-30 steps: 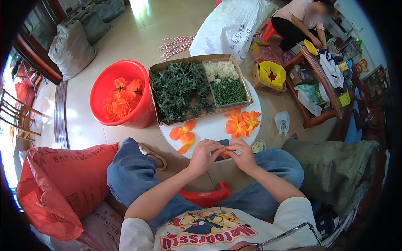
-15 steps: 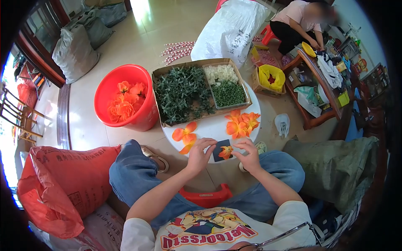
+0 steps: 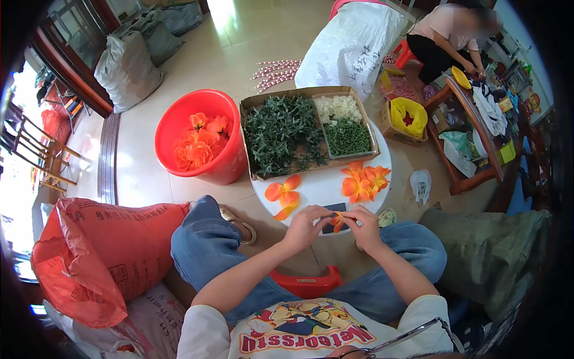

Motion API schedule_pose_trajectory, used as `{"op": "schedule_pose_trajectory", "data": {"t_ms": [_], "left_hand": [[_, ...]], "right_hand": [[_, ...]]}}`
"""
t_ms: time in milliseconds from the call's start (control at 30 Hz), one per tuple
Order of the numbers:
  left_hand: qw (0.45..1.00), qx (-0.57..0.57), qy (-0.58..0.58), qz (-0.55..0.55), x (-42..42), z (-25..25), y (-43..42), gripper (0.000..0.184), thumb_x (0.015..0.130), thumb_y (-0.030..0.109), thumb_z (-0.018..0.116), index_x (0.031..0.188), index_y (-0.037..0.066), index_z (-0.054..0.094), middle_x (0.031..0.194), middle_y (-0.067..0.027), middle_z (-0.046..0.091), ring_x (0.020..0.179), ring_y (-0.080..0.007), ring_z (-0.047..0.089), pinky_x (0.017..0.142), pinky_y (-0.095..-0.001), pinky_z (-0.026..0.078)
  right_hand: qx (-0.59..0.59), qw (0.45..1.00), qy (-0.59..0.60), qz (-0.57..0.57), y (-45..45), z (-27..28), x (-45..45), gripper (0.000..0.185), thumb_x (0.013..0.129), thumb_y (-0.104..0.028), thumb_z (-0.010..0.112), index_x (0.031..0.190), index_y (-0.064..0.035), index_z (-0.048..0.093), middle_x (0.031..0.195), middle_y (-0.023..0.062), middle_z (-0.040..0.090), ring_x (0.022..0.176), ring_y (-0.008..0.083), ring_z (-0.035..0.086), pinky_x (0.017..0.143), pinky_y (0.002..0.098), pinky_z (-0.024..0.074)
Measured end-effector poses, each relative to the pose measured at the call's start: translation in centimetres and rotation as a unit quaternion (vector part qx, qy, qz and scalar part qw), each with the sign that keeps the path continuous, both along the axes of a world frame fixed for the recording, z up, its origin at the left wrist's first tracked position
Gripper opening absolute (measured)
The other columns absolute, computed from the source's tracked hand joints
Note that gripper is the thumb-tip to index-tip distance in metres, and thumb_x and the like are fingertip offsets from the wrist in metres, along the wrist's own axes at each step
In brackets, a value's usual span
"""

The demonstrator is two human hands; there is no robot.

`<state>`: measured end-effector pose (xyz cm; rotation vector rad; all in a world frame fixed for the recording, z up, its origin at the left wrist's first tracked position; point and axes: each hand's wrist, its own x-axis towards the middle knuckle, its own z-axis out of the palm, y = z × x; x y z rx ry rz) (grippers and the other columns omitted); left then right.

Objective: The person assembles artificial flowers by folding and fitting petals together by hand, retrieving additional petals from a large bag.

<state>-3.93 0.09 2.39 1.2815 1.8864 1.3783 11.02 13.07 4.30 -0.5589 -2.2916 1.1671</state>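
Note:
My left hand point(image 3: 304, 226) and my right hand point(image 3: 365, 227) meet over the front edge of the white round table. Between their fingertips is a small orange and yellow artificial flower point(image 3: 338, 224), which both pinch from opposite sides. Below them lies a dark square mat point(image 3: 348, 210), partly covered by the hands. Loose orange petals point(image 3: 283, 192) rest to the left of it on the table. A cluster of orange petals point(image 3: 362, 181) lies to the right.
On the table point(image 3: 320, 194), a cardboard box point(image 3: 275, 173) holds green leaves point(image 3: 281, 128) and a clear tray point(image 3: 372, 143) of white and green pieces. A red bucket point(image 3: 167, 122) of orange flowers stands left. Sacks point(image 3: 113, 245) flank my legs. Another person point(image 3: 445, 36) sits at far right.
My hands have closed in on the flower, which was lying on the mat between them, and now both grip it. The whole view has shifted slightly, so the scene appears further right.

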Motion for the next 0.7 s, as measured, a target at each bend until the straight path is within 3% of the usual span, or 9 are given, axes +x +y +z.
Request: {"op": "schedule_pose_trajectory", "data": {"t_ms": [133, 267, 567, 667, 700], "left_hand": [[0.993, -0.029, 0.086, 0.077, -3.8, 0.1, -1.2, 0.021, 0.078, 0.010, 0.070, 0.098, 0.003, 0.068, 0.097, -0.0123, 0.067, 0.091, -0.0301, 0.063, 0.079, -0.0370, 0.050], [0.966, -0.105, 0.188, 0.143, -7.9, 0.2, -3.0, 0.024, 0.078, 0.017, 0.072, 0.097, 0.003, 0.067, 0.095, -0.0134, 0.066, 0.090, -0.0316, 0.062, 0.078, -0.0392, 0.049], [0.951, -0.272, 0.125, 0.084, -6.0, -2.6, -3.4, 0.024, 0.076, 0.018, 0.071, 0.094, 0.002, 0.066, 0.083, -0.0134, 0.067, 0.077, -0.0309, 0.064, 0.071, -0.0375, 0.050], [0.965, -0.248, 0.067, 0.056, -7.1, -2.2, -3.5, 0.026, 0.079, 0.016, 0.070, 0.101, 0.001, 0.066, 0.081, -0.0108, 0.069, 0.074, -0.0239, 0.065, 0.071, -0.0329, 0.050], [0.974, -0.219, -0.007, 0.048, -7.5, -1.6, -3.4, 0.026, 0.081, 0.016, 0.069, 0.103, 0.001, 0.066, 0.082, -0.0092, 0.069, 0.074, -0.0206, 0.065, 0.071, -0.0312, 0.050]], "right_hand": [[0.017, 1.000, -0.005, 0.016, 0.2, 0.4, 0.2, 0.017, 0.076, 0.001, 0.071, 0.093, 0.0005, 0.067, 0.081, 0.0088, 0.060, 0.063, 0.0163, 0.058, 0.056, 0.0256, 0.0468], [-0.057, 0.998, 0.003, -0.003, -0.3, 1.0, 0.2, 0.020, 0.077, 0.000, 0.069, 0.097, 0.0019, 0.066, 0.080, 0.0078, 0.059, 0.064, 0.0141, 0.054, 0.059, 0.0253, 0.0440], [-0.021, 1.000, 0.007, 0.010, -0.1, 1.3, 0.3, 0.022, 0.079, 0.000, 0.066, 0.101, 0.0010, 0.065, 0.082, 0.0076, 0.059, 0.065, 0.0133, 0.053, 0.060, 0.0243, 0.0448], [0.004, 1.000, 0.017, 0.011, 0.2, 1.2, 0.5, 0.021, 0.080, -0.001, 0.068, 0.100, 0.0005, 0.065, 0.083, 0.0071, 0.059, 0.065, 0.0130, 0.055, 0.057, 0.0240, 0.0460], [0.007, 1.000, 0.020, 0.007, 0.3, 1.3, 0.5, 0.020, 0.080, -0.001, 0.068, 0.100, 0.0005, 0.065, 0.083, 0.0073, 0.059, 0.065, 0.0130, 0.055, 0.058, 0.0242, 0.0459]]}}
